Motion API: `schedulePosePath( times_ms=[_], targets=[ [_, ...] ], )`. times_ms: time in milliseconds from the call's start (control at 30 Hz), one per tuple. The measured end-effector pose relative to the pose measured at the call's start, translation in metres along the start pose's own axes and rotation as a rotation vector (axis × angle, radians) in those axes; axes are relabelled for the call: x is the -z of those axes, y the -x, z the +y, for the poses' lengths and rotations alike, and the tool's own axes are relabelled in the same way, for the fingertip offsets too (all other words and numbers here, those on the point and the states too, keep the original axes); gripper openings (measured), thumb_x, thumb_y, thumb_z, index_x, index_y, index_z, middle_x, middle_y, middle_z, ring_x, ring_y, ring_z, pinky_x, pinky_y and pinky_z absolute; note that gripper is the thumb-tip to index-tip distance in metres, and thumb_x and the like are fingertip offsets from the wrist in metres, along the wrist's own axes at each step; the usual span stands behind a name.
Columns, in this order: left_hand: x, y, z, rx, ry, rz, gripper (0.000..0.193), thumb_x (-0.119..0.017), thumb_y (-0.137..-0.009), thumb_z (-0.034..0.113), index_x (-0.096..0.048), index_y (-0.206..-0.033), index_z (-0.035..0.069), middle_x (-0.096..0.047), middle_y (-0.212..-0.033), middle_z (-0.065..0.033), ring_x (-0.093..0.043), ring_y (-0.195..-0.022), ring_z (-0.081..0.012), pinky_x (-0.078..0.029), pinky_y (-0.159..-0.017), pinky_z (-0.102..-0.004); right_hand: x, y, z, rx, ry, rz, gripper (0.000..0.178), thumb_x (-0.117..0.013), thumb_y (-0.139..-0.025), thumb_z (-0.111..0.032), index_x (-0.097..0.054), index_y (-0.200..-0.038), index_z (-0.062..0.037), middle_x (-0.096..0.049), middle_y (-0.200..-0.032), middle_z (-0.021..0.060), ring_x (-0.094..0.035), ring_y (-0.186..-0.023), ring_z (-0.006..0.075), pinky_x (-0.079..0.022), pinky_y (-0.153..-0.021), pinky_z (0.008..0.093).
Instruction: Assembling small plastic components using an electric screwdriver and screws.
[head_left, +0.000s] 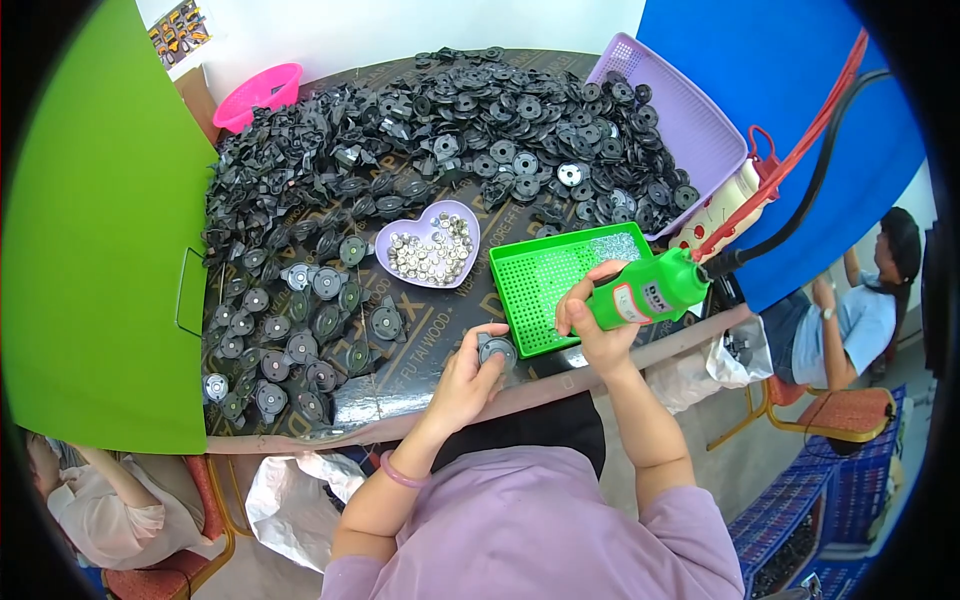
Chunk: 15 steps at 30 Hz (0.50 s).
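Note:
My left hand (465, 380) is closed on a round dark grey plastic part (497, 348) near the table's front edge. Gripped in my right hand (600, 325) is a green electric screwdriver (655, 288), with a black cable leading from its rear end. Its tip is hidden behind my fingers. Just beyond both hands lies a green perforated basket (535, 325), with a heap of small silvery screws (617, 246) in its far right corner. A purple heart-shaped dish (381, 243) to the left holds many small round silver metal pieces (430, 258).
A large pile of black plastic parts (400, 120) spreads across the table. Single round parts (302, 348) lie at the left. A pink basket (262, 92) and purple basket (690, 110) stand behind. Green (100, 250) and blue (770, 120) partitions flank the table. People sit on either side.

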<state>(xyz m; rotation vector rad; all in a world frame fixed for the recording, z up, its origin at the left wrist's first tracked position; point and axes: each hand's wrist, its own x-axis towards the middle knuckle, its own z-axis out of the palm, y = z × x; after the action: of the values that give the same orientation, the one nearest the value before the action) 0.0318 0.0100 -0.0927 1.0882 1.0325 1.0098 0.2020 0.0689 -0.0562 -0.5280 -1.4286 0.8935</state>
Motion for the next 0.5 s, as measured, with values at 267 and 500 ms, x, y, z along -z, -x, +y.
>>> schedulePosePath(
  times_ms=[267, 500],
  targets=[
    [0.002, -0.001, -0.003, -0.040, -0.100, -0.004, 0.030, -0.043, -0.088, 0.005, -0.044, -0.118, 0.006, -0.048, -0.067, -0.0005, -0.039, -0.049, -0.0044, -0.032, -0.043, -0.0192, -0.001, -0.005, -0.002, -0.060, 0.051, -0.001, 0.037, -0.060, -0.082, -0.003, -0.034, -0.108, -0.0036, -0.049, -0.061, 0.0072, -0.049, -0.046, 0.0152, -0.042, -0.043, 0.0272],
    [0.003, -0.002, -0.006, -0.101, -0.172, 0.006, 0.030, -0.044, -0.088, 0.008, -0.044, -0.117, 0.005, -0.050, -0.068, -0.0014, -0.042, -0.050, -0.0045, -0.034, -0.044, -0.0192, -0.022, -0.016, -0.037, 0.137, -0.236, 0.056, 0.037, -0.053, -0.088, -0.018, -0.028, -0.113, -0.0063, -0.043, -0.060, 0.0047, -0.044, -0.042, 0.0150, -0.042, -0.041, 0.0290]
  ],
)
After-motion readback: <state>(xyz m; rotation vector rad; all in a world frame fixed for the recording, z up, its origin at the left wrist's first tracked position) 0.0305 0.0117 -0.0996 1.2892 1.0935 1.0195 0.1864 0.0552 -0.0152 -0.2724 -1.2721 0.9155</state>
